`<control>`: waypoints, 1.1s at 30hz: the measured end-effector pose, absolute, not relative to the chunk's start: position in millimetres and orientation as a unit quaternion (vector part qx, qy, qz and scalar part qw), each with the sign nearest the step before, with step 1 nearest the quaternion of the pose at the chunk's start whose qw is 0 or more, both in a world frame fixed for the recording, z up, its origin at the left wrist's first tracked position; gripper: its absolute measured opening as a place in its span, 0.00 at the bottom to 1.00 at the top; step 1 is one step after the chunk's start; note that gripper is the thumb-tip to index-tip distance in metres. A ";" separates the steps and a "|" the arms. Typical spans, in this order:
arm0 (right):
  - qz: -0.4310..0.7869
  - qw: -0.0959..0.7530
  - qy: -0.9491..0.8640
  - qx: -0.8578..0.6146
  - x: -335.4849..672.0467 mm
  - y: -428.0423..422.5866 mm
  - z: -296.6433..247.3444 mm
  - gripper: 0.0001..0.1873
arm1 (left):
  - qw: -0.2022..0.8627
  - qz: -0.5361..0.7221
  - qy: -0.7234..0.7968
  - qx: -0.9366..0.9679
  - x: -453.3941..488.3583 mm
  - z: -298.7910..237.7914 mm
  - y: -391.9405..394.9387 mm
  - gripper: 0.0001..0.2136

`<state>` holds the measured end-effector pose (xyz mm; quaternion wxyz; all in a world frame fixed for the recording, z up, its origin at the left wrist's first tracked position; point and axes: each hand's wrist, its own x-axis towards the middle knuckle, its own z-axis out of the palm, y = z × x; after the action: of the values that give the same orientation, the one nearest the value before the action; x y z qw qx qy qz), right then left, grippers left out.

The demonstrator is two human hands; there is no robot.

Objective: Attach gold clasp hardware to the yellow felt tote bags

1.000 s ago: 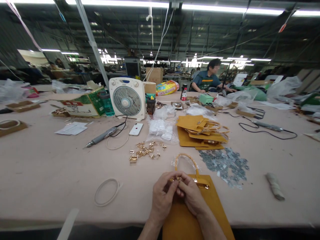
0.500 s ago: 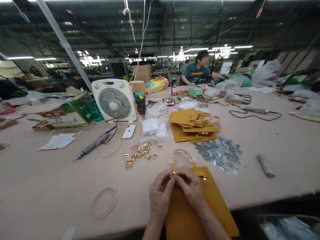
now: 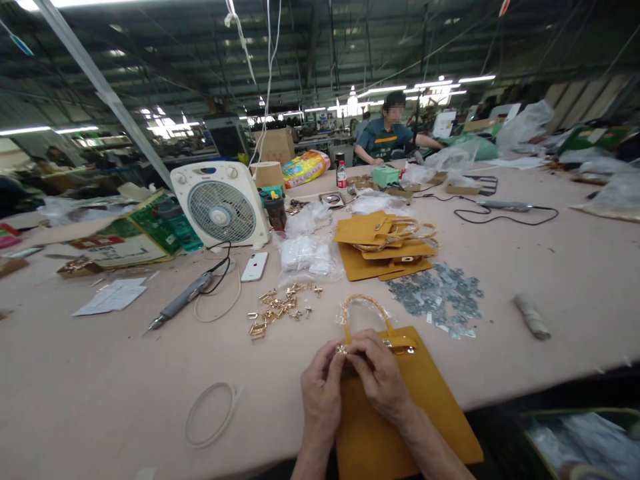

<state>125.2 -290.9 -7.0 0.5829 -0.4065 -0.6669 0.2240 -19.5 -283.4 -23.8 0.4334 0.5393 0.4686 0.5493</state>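
Note:
A mustard-yellow bag panel with a wrapped loop handle lies at the table's near edge. My left hand and my right hand meet over its top edge. Both pinch a small gold metal fitting where the handle joins the panel. A gold clasp sits on the panel just right of my right hand. Loose gold fittings are scattered beyond my left hand. A heap of small grey metal plates lies beyond my right hand.
A stack of yellow bag panels lies mid-table, beside bags of white parts, a phone, a white fan and a powered screwdriver. A white ring lies near left; a grey roll right. A person in green works at the far end.
The view has swung left and down, so the table's right front edge shows. Both hands stay pinched on the fitting at the handle, with only small finger shifts.

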 end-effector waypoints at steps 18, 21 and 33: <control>0.428 0.598 -0.573 -0.363 138.8 -285.3 -11.4 0.09 | 0.409 0.546 0.405 0.609 -15.8 -14.5 -283.5 0.10; 0.381 0.604 -0.583 -0.388 138.8 -285.4 -11.5 0.07 | 0.405 0.548 0.400 0.613 -16.2 -13.5 -284.0 0.10; 0.242 0.618 -0.626 -0.408 132.4 -292.5 -7.2 0.08 | 0.352 0.555 0.370 0.656 -16.1 -15.3 -284.3 0.09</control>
<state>132.4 -292.5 -7.2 0.6184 -0.4082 -0.6263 0.2421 -16.1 -284.3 -15.3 0.3523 0.6562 0.3704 0.5551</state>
